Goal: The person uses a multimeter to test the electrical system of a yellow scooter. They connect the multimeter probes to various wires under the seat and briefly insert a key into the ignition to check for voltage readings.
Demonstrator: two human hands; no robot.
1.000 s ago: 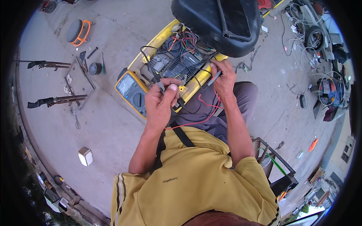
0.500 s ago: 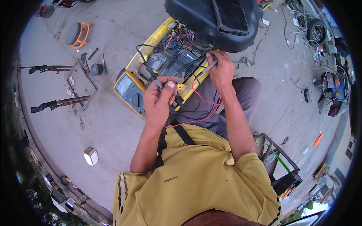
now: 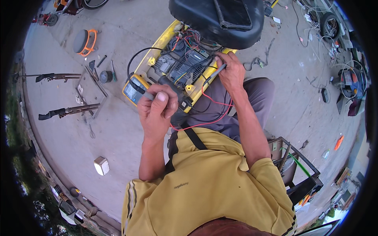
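My left hand [image 3: 158, 104] is closed around the grey handle of a test probe [image 3: 149, 95], whose black lead arcs up toward the open electrical compartment. Behind this hand, a yellow multimeter [image 3: 132, 93] is partly covered. My right hand [image 3: 231, 72] grips a second test probe [image 3: 217, 71] at the compartment's right edge; a red lead [image 3: 208, 100] hangs beside it. Where that probe's tip touches is hidden. Between my hands lies the yellow body frame [image 3: 197, 91], with a finned controller [image 3: 195, 63], and bundled coloured wires [image 3: 191, 37] fill its far end.
A black seat [image 3: 220, 23] tilts up beyond the frame. To the left are an orange-legged stool [image 3: 89, 42], a metal frame [image 3: 103, 90] with two black-gripped bars and scattered tools. A box-shaped metal frame [image 3: 315, 169] stands near my right elbow, with a tyre [image 3: 330, 27] and tangled cables farther off.
My left hand has moved left and slightly nearer with its probe, now covering more of the multimeter. My right hand stays at the compartment's edge. The whole view has shifted slightly.
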